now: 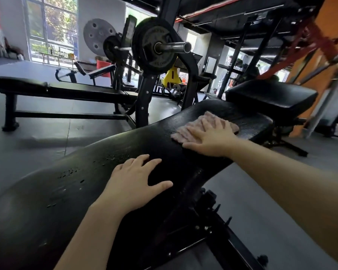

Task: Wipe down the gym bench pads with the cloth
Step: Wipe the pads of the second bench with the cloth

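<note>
A long black bench pad point(109, 152) runs from the lower left up to the centre right, with water droplets scattered on its surface. A pink cloth point(187, 131) lies flat on the pad's far part. My right hand point(211, 137) presses palm-down on the cloth, fingers spread, covering its right half. My left hand point(137, 182) rests flat on the bare pad nearer to me, fingers apart, holding nothing. Beyond the cloth sits a separate black seat pad point(271, 96).
A second flat bench point(62, 90) stands to the left. A barbell with a weight plate point(154, 47) hangs on a black rack point(144, 98) just behind the pad. The bench's metal frame point(209, 221) sits below right. Grey floor point(37, 137) surrounds everything.
</note>
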Demonstrator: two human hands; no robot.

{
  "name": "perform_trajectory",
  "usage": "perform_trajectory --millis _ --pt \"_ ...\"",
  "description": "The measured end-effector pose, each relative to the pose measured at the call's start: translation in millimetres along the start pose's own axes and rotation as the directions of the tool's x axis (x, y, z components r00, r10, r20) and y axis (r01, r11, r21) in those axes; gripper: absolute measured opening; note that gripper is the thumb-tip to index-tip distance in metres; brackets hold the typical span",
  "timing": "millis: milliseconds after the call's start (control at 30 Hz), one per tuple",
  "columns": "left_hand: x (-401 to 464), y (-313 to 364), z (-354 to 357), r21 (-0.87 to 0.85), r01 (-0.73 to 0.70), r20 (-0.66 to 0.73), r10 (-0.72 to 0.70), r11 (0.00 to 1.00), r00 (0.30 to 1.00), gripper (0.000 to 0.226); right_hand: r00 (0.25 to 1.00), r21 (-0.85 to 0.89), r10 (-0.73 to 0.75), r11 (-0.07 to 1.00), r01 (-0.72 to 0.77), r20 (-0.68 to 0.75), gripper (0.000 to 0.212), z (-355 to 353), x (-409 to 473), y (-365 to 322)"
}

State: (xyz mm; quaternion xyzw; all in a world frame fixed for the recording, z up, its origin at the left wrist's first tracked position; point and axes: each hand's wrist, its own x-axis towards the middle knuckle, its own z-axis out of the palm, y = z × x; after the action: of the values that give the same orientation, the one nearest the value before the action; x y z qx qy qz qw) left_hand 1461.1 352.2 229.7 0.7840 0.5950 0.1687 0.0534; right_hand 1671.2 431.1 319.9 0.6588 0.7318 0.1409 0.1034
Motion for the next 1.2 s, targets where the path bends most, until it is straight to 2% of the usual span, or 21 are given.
perform_trajectory --millis 133,200,267,300,367,433,467,567,633,700,767,867,933,1000,1100,1200 --pt "-0.9 0.1 0.6 0.016 -0.005 0.038 0.004 1.000 0.999 0.075 0.990 -0.058 -0.137 0.989 0.136 -0.014 0.060 7.5 -22.1 1.3" --pt "-1.3 0.8 2.0 0.035 -0.016 0.023 0.015 0.999 1.000 0.075 0.997 -0.068 -0.076 0.995 0.077 0.008 0.057 0.0 -10.9 28.9" --pt "-2.8 -0.6 3.4 0.044 -0.026 0.021 0.025 0.999 0.999 0.079 0.997 -0.044 0.069 0.997 -0.068 0.025 0.058 -10.5 10.8 56.9" --pt "-3.6 -1.6 3.9 0.038 -0.031 0.023 0.030 0.999 0.999 0.086 0.991 -0.032 0.135 0.990 -0.134 0.016 0.060 -14.1 22.4 64.3" --pt "-4.2 -2.6 3.5 0.032 -0.047 0.024 0.046 0.998 0.999 0.116 0.978 -0.019 0.210 0.978 -0.210 0.008 0.063 -17.7 45.0 61.1" --pt "-4.0 -2.2 3.7 0.044 -0.041 0.024 0.040 0.998 0.999 0.130 0.980 -0.007 0.198 0.980 -0.198 0.017 0.064 -17.5 61.3 40.0" --pt "-3.6 -1.9 3.4 0.032 -0.034 0.018 0.034 0.999 0.999 0.126 0.987 -0.007 0.158 0.987 -0.158 0.022 0.063 -16.0 64.5 25.8" --pt "-1.1 -1.5 2.1 -0.017 -0.028 0.014 0.028 0.999 1.000 0.084 0.999 -0.021 -0.045 0.999 0.045 0.013 0.057 -5.5 53.0 -12.1" --pt "-0.4 -2.2 1.8 -0.038 -0.033 0.010 0.033 0.999 0.999 0.075 0.985 -0.057 -0.173 0.983 0.173 0.002 0.055 1.0 32.9 -18.6" --pt "-1.0 -4.6 2.1 -0.052 -0.037 0.016 0.038 0.998 0.999 0.073 0.973 -0.088 -0.229 0.969 0.229 0.011 0.055 3.5 16.1 -8.2" --pt "-1.3 -6.1 2.9 -0.065 -0.042 0.013 0.043 0.997 0.999 0.072 0.979 -0.089 -0.203 0.975 0.204 0.024 0.056 -2.4 15.2 15.1" --pt "-0.5 -6.8 3.7 -0.068 -0.048 0.002 0.048 0.997 0.999 0.073 1.000 -0.055 -0.003 0.998 0.005 0.028 0.059 -17.4 38.9 49.0" --pt "-1.1 -6.4 4.7 -0.070 -0.047 0.010 0.047 0.996 0.999 0.076 0.994 -0.034 0.109 0.994 -0.108 0.024 0.062 -21.1 61.5 54.5" --pt "-1.6 -5.7 4.7 -0.063 -0.047 0.006 0.048 0.997 0.999 0.083 0.988 -0.025 0.153 0.988 -0.152 0.016 0.065 -20.6 82.6 42.9" --pt "-1.3 -4.1 3.9 -0.054 -0.043 -0.007 0.043 0.998 0.999 0.080 0.993 0.013 0.117 0.993 -0.117 0.025 0.063 -19.8 98.3 5.6" --pt "-0.2 -3.5 3.2 -0.048 -0.044 -0.012 0.043 0.998 0.999 0.076 0.999 0.032 -0.039 0.999 0.039 0.021 0.059 -15.6 97.5 -39.6"
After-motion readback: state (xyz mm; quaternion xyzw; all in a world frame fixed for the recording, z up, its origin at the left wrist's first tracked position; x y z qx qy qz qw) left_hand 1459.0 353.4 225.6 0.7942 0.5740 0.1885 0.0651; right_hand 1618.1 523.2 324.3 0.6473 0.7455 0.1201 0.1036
